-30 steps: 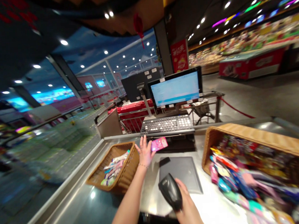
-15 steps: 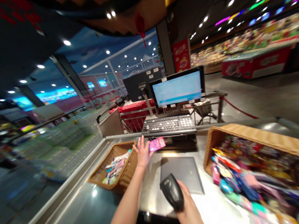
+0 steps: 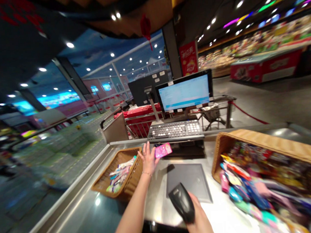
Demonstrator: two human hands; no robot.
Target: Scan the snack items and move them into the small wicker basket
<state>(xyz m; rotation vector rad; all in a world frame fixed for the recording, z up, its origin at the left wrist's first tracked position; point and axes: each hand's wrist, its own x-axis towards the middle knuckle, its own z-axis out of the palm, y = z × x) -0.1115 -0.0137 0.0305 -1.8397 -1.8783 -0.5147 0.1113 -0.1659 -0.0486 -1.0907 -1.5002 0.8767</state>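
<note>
Head view: left hand (image 3: 149, 162) has the pink packet (image 3: 163, 150) pinched by one edge, other fingers splayed, seemingly so its printed face isn't covered. Packet's on the near side of the keyboard (image 3: 175, 130). Right hand (image 3: 199, 216) grips the black scanner (image 3: 181, 201) low, probably to leave its head free.

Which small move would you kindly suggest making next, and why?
Perhaps the right hand should bring its black scanner nearer the pink packet: the left hand holds that packet near the keyboard, clearly apart from the scanner.
</note>
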